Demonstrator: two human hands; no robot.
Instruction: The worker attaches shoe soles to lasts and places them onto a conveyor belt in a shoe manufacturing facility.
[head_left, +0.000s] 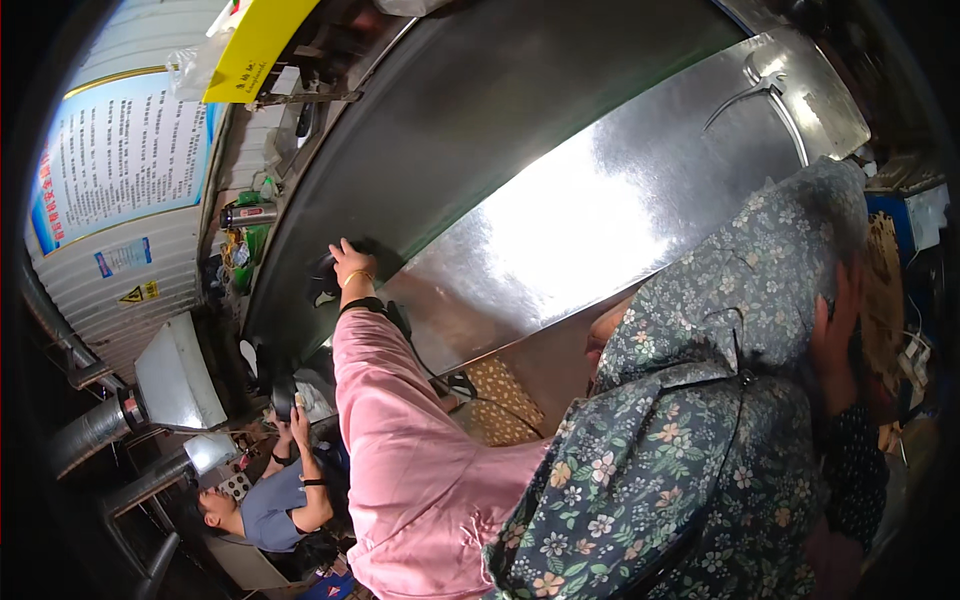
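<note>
- Corrugated pale wall panels fill the upper left, with a large blue-bordered poster (118, 160) and small warning stickers on them; a yellow sign (255, 45) juts out above.
- Across the middle runs a big curved dark machine body (470, 110), and beside it a long shiny sheet-metal panel (610, 220) that reaches toward the upper right corner.
- The left hand (350, 265), at the end of a pink sleeve (400, 440) with a gold bangle and a dark wrist strap, lies where the dark body meets the near edge of the metal panel; its fingers curl over a dark object there, too shadowed to name.
- The right hand (835, 330) is raised at the right, fingers spread and pressed flat against a floral-printed cloth (720, 400), not closed around it.
- That floral cloth covers the lower right and hides much of the panel's right end.
- A second person in a grey-blue shirt (270, 505) sits low at the lower left, hands lifted to a dark part of the machine.
- A silver duct (95, 430) and a flask (250, 213) stand at the left.
</note>
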